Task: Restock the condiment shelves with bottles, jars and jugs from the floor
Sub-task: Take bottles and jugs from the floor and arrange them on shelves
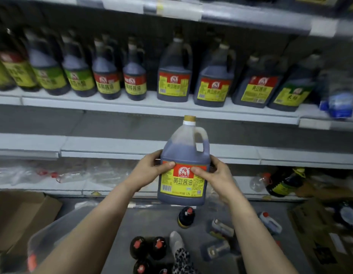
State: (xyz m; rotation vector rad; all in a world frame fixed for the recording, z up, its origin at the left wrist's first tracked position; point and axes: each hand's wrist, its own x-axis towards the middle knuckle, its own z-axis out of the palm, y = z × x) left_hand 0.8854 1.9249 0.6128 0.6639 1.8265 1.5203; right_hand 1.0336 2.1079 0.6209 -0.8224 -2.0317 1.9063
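A person is holding a jug of dark soy sauce (pixel 184 167) upright in both hands, in front of the shelving and above the floor. The left hand (pixel 151 168) is gripping the jug's left side, its thumb lying across the red top of the yellow label; the right hand (pixel 215 175) is clasping the right side, its thumb pressing the label as well. The jug's gold cap is reaching level with the front edge of the stocked shelf (pixel 132 104), where a row of similar jugs and bottles (pixel 174 76) is standing. A bare shelf (pixel 112 147) is lying just behind the held jug. On the floor, dark bottles with red caps (pixel 148 248) are standing near the person's shoe (pixel 176 242), with more jugs (pixel 221 230) lying to the right and a cardboard box (pixel 21 214) sitting open at left.
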